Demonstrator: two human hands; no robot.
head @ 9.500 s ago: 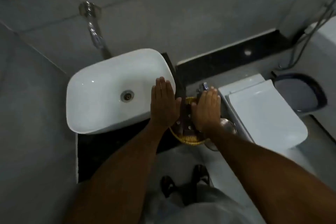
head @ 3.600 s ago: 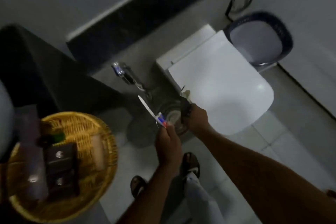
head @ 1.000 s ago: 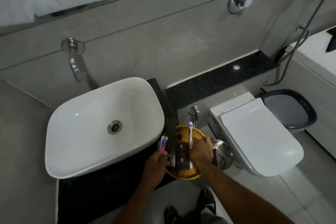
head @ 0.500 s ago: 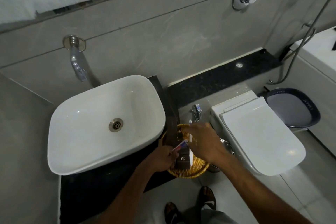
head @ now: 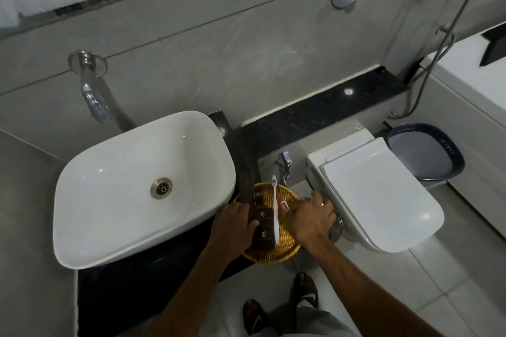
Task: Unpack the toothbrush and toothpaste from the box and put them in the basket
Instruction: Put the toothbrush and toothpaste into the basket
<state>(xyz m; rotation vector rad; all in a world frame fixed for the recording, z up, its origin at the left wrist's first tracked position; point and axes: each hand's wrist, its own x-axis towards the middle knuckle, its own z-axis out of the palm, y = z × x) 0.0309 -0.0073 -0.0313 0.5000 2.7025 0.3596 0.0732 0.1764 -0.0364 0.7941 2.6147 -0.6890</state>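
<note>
A round woven basket [head: 269, 256] sits on the dark counter between the sink and the toilet. A white toothbrush [head: 275, 210] lies lengthwise across it, head pointing to the wall. Just right of it lies a small red and white toothpaste tube [head: 284, 204]. Dark boxes [head: 264, 223] lie under the brush, and a long dark box [head: 246, 189] leans on the basket's left side. My left hand [head: 235, 224] rests flat on the basket's left edge and the boxes. My right hand [head: 312, 216] rests on the right rim, fingertips beside the toothpaste, gripping nothing.
A white basin [head: 109, 200] fills the counter to the left, with a wall tap [head: 93, 96] above. A closed white toilet [head: 383, 200] stands right, a steel bin [head: 338, 224] between it and the basket. A blue-rimmed tub [head: 427, 153] is at far right.
The toothpaste has left my left hand and now lies in the basket beside the toothbrush. My left hand has settled on the basket's left edge, and my right hand has moved to the right rim.
</note>
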